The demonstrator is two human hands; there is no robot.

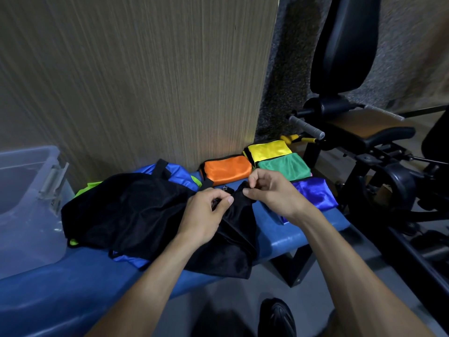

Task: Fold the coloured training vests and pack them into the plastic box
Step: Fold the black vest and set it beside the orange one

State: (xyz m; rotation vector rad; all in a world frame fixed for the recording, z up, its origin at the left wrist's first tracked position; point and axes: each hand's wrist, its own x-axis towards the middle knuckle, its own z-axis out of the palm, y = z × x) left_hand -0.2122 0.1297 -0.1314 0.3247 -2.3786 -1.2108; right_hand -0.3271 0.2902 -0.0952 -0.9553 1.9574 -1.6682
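Both hands pinch the top edge of the black vest [145, 215] on the blue bench [303, 234], left hand [206, 215] and right hand [272, 193] close together; folding is just starting; next, likely spread it flat; the box [29, 190] waits left.

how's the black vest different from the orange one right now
The black vest lies spread and rumpled across the blue bench; the orange vest is folded into a compact bundle by the wall. The left hand and right hand both pinch the black vest's top edge; nothing touches the orange one. Both sit on the bench, outside the plastic box.
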